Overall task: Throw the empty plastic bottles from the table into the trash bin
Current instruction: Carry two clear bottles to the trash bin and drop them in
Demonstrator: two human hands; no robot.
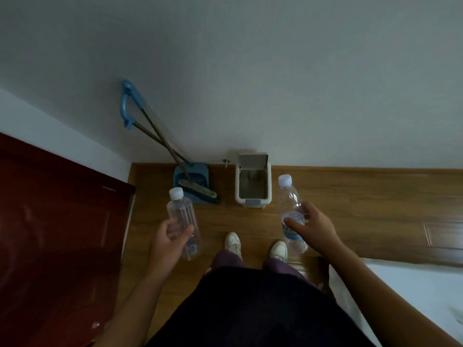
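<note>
My left hand [170,237] grips a clear, ribbed plastic bottle [181,214] with a white cap, held upright to the left of the bin. In my right hand [312,227] is a second clear bottle [289,196] with a white cap and a blue-and-white label, held upright to the right of the bin. Between and beyond the two bottles, a small white trash bin [253,199] stands on the floor against the wall. Its lid is raised and its inside looks dark and bare.
A blue dustpan [193,177] with a broom [200,191] leans against the wall left of the bin. A dark red door [55,234] is at the left. A white surface [406,291] lies at the lower right. My shoes [233,242] stand on the wooden floor.
</note>
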